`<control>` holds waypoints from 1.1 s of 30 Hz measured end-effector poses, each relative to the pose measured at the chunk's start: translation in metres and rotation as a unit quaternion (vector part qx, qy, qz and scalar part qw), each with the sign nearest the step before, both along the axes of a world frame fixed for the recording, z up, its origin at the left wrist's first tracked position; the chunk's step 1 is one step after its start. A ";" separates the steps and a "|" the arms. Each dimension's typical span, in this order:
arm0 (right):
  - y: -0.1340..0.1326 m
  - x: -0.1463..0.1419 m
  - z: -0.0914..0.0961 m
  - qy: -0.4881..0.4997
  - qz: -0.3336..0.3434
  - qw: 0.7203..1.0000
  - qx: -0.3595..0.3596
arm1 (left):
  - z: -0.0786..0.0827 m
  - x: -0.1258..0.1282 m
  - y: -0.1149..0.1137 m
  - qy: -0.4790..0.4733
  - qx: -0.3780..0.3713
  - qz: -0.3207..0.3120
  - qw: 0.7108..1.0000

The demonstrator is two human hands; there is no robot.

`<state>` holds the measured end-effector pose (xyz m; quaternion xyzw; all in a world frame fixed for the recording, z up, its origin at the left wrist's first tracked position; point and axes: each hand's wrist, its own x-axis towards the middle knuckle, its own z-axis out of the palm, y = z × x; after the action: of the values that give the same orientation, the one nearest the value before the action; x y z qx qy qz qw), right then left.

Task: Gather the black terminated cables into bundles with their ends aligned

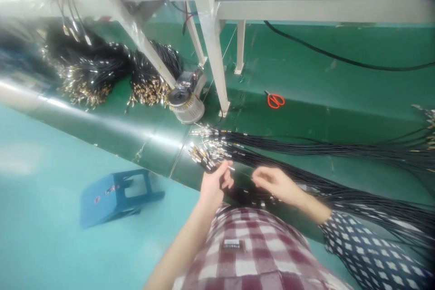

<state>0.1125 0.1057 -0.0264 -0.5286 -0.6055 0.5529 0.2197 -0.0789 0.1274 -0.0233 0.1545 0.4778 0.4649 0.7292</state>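
My left hand point(217, 183) is closed around a bunch of black cables point(205, 161), whose metal connector ends stick out above the thumb. One connector tip points right from between its fingers. Just to the right, my right hand point(277, 184) has its thumb and fingertips pinched together; a faint thin line runs from them toward the left hand, too blurred to name. Long black cables point(306, 172) lie on the green surface behind and to the right of my hands. Several silvery connectors point(217, 147) sit at their near ends.
Orange-handled snips point(274, 100) lie on the green surface point(299, 118). A round grey-white device point(187, 99) stands by the white table legs point(217, 68). Cable bundles point(149, 77) are heaped to the left. A blue stool point(118, 195) is on the floor.
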 end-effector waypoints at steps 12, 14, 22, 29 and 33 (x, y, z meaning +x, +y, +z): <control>-0.019 0.014 0.018 -0.187 0.141 0.960 0.153 | -0.001 -0.006 -0.003 -0.021 -0.029 -0.001 0.999; -0.032 0.038 0.013 -0.197 0.159 0.958 0.135 | -0.003 -0.006 -0.003 -0.027 -0.036 -0.004 0.999; -0.004 -0.016 0.021 -0.128 0.071 0.983 0.109 | 0.005 -0.003 -0.002 -0.034 -0.006 -0.018 0.999; 0.010 -0.057 0.026 -0.093 0.075 0.986 0.112 | 0.003 -0.006 -0.006 0.002 -0.006 -0.053 0.999; 0.013 -0.017 0.004 -0.090 0.168 0.982 0.017 | -0.004 -0.017 -0.011 -0.047 -0.010 -0.016 0.999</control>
<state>0.0956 0.1188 -0.0220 -0.4634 -0.7121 0.5217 0.0776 -0.0960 0.1166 -0.0270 0.1324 0.4453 0.4550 0.7597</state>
